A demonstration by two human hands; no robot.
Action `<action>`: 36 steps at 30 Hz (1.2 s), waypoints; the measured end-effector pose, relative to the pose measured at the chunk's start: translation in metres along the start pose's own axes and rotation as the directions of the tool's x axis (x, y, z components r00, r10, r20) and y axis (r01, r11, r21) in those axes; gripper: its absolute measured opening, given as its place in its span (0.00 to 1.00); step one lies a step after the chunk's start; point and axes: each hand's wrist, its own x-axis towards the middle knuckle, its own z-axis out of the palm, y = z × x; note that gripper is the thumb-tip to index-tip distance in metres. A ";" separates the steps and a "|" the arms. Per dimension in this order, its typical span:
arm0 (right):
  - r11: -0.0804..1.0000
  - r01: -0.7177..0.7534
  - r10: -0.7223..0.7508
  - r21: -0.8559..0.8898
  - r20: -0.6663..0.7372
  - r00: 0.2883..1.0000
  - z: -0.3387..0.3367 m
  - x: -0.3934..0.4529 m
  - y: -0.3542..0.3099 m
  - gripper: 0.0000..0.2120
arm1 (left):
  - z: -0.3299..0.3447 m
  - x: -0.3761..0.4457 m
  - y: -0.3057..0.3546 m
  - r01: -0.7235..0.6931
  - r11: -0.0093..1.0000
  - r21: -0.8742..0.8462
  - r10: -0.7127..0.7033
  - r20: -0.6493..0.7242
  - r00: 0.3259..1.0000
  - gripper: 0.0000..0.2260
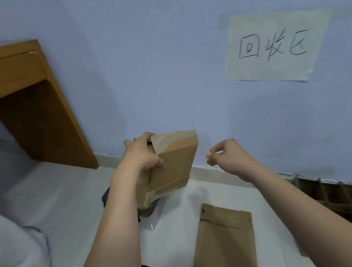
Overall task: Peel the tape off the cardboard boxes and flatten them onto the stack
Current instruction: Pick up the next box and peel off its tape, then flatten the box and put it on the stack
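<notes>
A person's left hand (145, 155) grips a cardboard box (171, 165) upright; the right hand (225, 156), just beside it, pinches its fingertips together. Below the right hand lies a flattened box (224, 241).

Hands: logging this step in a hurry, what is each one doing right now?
Left hand: grips the brown rectangular cardboard box, held up.
Right hand: fingertips pinched together, probably on clear tape; cannot tell.

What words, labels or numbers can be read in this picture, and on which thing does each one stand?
"回收区": handwritten in dark strokes on the paper sheet stuck on the blue wall.
Held cardboard box: no print can be read on its visible faces.
Flat cardboard piece on the floor: no text visible.
No other writing shows.
</notes>
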 end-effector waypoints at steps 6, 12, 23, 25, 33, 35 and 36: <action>0.999 0.033 -0.032 -0.019 0.063 0.998 0.090 0.047 -0.003 0.18 | -0.003 0.023 -0.054 0.222 0.970 -0.095 -0.240 -0.258 0.936 0.34; 0.991 -0.059 0.076 -0.122 0.146 0.986 0.187 0.088 0.024 0.13 | -0.001 0.034 -0.084 0.274 0.942 -0.192 -0.333 -0.447 0.831 0.34; 0.983 -0.040 0.083 -0.177 0.239 0.968 0.299 0.134 0.066 0.07 | 0.009 0.049 -0.116 0.330 0.930 -0.159 -0.366 -0.456 0.811 0.34; 0.985 -0.023 0.065 -0.169 0.245 0.967 0.310 0.135 0.068 0.12 | 0.010 0.049 -0.118 0.332 0.928 -0.171 -0.373 -0.444 0.814 0.34; 0.976 -0.053 0.074 -0.209 0.095 0.993 0.330 0.134 0.070 0.05 | 0.010 0.048 -0.115 0.326 0.930 -0.170 -0.367 -0.429 0.825 0.34; 0.976 -0.007 0.019 -0.216 0.054 0.998 0.333 0.127 0.068 0.09 | 0.010 0.047 -0.114 0.322 0.932 -0.166 -0.362 -0.428 0.828 0.34; 0.975 0.007 0.002 -0.221 0.041 0.999 0.336 0.124 0.068 0.09 | 0.010 0.047 -0.114 0.320 0.933 -0.166 -0.360 -0.428 0.829 0.34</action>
